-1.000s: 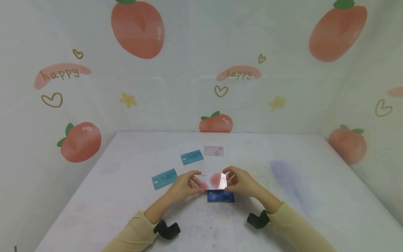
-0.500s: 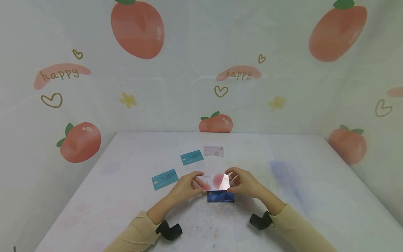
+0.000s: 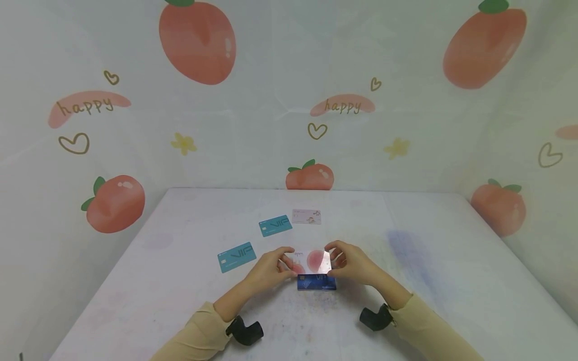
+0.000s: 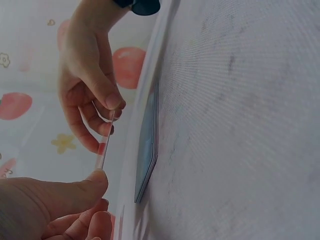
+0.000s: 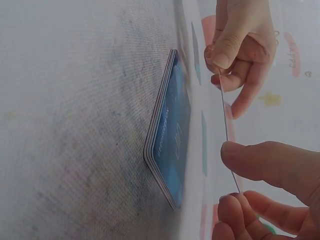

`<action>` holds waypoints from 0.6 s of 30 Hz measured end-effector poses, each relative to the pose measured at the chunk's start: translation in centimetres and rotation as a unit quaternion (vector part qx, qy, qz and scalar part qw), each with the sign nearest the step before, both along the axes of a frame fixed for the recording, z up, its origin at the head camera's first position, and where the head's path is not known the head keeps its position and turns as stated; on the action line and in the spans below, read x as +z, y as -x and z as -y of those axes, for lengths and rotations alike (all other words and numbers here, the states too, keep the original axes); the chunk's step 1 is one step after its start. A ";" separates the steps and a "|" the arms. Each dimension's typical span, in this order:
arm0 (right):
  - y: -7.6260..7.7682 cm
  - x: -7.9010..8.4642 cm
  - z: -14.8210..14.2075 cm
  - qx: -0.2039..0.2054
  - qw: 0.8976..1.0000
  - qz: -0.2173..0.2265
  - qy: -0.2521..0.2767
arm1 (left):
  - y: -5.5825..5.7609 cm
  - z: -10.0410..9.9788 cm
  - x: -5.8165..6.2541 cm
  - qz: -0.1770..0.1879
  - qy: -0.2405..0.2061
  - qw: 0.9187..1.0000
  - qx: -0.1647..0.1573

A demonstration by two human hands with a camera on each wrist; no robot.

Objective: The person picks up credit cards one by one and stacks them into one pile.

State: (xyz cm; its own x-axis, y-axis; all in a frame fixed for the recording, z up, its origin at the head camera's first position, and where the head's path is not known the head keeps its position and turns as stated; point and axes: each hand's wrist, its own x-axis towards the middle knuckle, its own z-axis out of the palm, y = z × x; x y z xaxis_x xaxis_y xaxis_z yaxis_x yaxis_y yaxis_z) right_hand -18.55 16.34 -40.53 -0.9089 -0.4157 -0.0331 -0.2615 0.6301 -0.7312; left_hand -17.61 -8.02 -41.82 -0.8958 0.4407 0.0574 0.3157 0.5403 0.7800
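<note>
Between my two hands is a white card with pink circles (image 3: 310, 261), raised above the table. My left hand (image 3: 267, 269) pinches its left edge between thumb and fingers, and my right hand (image 3: 353, 262) pinches its right edge. Just below and nearer to me lies a stack of several cards with a blue VIP card (image 5: 172, 135) on top. In the head view the held card overlaps the far part of this blue card. Both wrist views show the held card almost edge-on, apart from the stack.
A teal VIP card (image 3: 237, 257) lies left of my left hand. Farther back are a second teal VIP card (image 3: 275, 225) and a pale pink card (image 3: 306, 216). All three rest on the white table (image 3: 433, 301), with a fruit-printed curtain (image 3: 271, 65) behind it.
Both hands have shifted slightly right and a little toward me, carrying the pink-circled card with them. The cards on the table have stayed where they were.
</note>
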 end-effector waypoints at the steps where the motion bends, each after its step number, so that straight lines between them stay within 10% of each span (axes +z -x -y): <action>1: 0.0 0.0 0.0 0.002 1.000 0.000 0.001 | 0.0 0.0 0.0 -0.001 0.001 1.000 0.000; 18: -0.3 -0.3 -0.5 0.017 1.000 -0.004 0.010 | -0.1 -0.3 -0.3 0.012 0.003 1.000 0.002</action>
State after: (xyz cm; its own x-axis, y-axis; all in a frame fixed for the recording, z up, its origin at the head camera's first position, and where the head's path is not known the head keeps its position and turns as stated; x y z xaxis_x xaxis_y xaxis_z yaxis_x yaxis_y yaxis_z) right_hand -18.25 16.87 -40.81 -0.8947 -0.4464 -0.0167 -0.2882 0.6055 -0.7419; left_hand -17.53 -7.77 -42.13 -0.8989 0.4369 0.0341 0.2952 0.5460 0.7840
